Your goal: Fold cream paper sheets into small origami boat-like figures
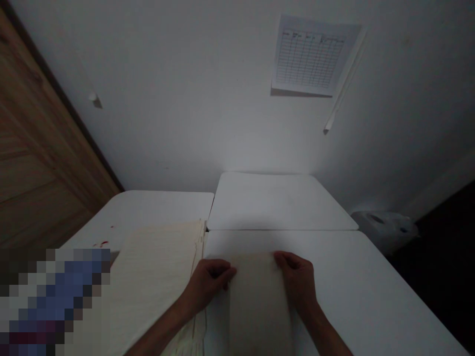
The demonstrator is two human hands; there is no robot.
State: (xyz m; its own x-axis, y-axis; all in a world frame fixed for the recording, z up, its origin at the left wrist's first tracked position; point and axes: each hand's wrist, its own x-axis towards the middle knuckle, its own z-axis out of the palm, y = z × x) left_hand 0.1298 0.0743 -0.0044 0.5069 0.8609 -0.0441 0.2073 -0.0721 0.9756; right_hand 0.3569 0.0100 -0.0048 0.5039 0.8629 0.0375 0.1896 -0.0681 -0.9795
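A pale sheet (260,306) lies over the right-hand white surface (345,291), nearer its left edge than its right and running out of view toward the near side. The left hand (212,278) has its grip pinching the sheet's left edge by the far corner; the right hand (300,274) has its grip pinching the far right corner. A stack of pale sheets (159,267) lies along the right edge of the left-hand surface (166,205).
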